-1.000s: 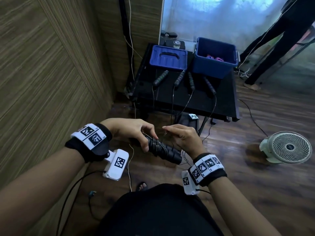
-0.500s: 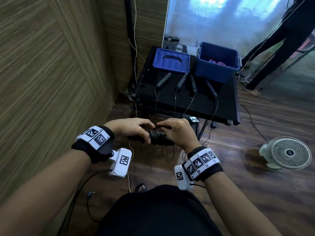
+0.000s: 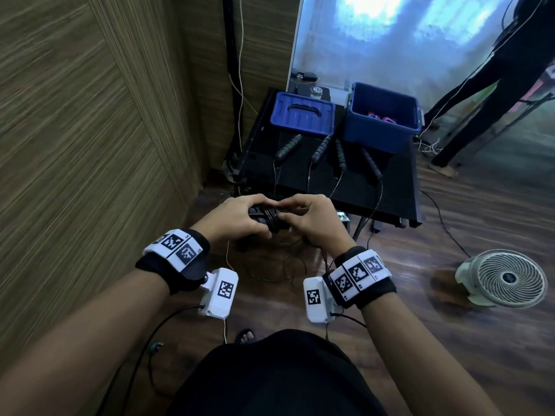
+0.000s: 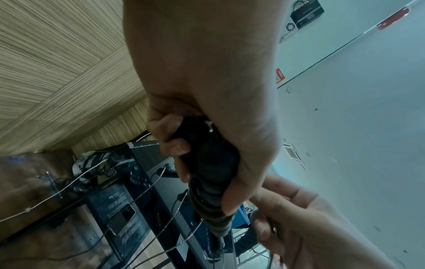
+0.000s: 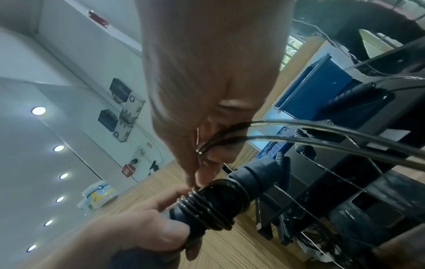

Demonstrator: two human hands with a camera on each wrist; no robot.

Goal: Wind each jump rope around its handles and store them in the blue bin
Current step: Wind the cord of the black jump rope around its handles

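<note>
Both hands wind a jump rope in front of the tabletop [image 3: 390, 187]

Left hand [image 3: 231, 219] grips the black handles [image 5: 230, 198]; right hand [image 3: 312, 220] pinches the rope [image 5: 322, 130]. Only the right wrist view shows the coils; only the head view shows the open blue bin [image 3: 387, 136].

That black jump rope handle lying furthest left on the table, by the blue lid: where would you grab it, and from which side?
Probably around the ribbed middle of the leftmost handle, from above. It lies flat and slanted on the black table, with free space along both long sides. Its cord leaves the near end, so a mid-shaft grip avoids it.
</note>
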